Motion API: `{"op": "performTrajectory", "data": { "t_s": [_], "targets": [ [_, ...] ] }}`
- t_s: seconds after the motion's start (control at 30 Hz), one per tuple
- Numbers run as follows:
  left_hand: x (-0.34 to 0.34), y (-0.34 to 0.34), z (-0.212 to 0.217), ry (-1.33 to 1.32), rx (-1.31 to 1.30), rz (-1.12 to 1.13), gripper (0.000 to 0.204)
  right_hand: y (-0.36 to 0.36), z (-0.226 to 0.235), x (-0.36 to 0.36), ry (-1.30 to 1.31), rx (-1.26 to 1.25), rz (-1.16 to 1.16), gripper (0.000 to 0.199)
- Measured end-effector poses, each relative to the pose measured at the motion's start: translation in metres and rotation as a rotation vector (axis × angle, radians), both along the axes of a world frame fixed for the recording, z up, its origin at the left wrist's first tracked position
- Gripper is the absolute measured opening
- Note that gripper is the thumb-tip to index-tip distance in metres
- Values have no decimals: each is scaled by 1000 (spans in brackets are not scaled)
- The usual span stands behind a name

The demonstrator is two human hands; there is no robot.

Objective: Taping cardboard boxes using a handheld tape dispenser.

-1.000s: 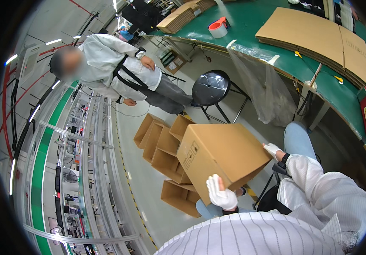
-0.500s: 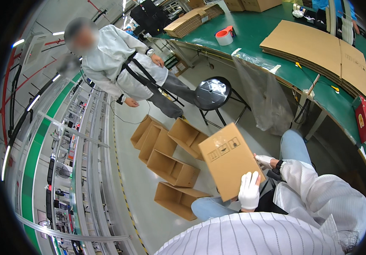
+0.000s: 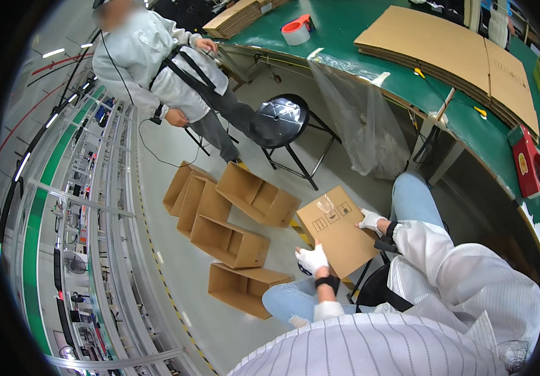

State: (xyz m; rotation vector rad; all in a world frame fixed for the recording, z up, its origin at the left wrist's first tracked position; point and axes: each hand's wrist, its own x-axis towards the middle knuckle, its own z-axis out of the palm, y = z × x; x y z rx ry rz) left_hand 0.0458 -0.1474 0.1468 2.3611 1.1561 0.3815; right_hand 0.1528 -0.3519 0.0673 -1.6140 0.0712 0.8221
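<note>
A cardboard box (image 3: 340, 239) with printed symbols and clear tape on its facing side is held over my lap. My left hand (image 3: 312, 259), in a white glove with bare fingertips, grips its left edge, thumb near the face. At its right edge, my right hand (image 3: 371, 220), gloved too, closes on the box with its thumb on top. Fingers of both hands are partly hidden. Beyond my left knee, several open cardboard boxes (image 3: 227, 240) lie on the floor with their openings facing various ways.
A black stool (image 3: 279, 120) stands ahead, beside a co-worker (image 3: 179, 78) in a white coat. On the green table (image 3: 339, 32) to the right are flattened cartons (image 3: 427, 44), a tape dispenser (image 3: 296, 30) and a red dispenser (image 3: 529, 164). A clear plastic bag (image 3: 363, 119) hangs from its edge.
My left hand has moved from the box's near face to its left edge. The box has turned and tipped back. The co-worker's arms have shifted, and my view has swung right.
</note>
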Motion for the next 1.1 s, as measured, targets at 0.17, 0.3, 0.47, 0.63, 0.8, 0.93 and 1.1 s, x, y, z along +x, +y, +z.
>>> {"op": "performTrajectory", "data": {
  "t_s": [0.17, 0.3, 0.47, 0.63, 0.8, 0.93, 1.1],
  "targets": [
    [-1, 28, -26, -90, -634, -153, 50, 10, 12, -5, -173, 32, 51, 83],
    [-24, 20, -35, -32, -538, -241, 43, -18, 58, -3, -211, 63, 59, 87],
    [-65, 42, -103, -74, -789, -30, 29, -11, 58, -2, -354, -321, 319, 82],
    [-60, 44, -119, 6, -1002, -103, 30, 11, 28, -7, -279, -632, 418, 70],
    [-40, 12, -75, 32, -843, -172, 45, -4, 8, 1, -368, -704, 447, 63],
    [-40, 2, -60, -33, -642, -170, 47, -20, 2, -8, -358, -566, 305, 58],
    [-35, -3, -85, -95, -570, -150, 51, -24, -18, -4, -302, -760, 504, 57]
  ]
}}
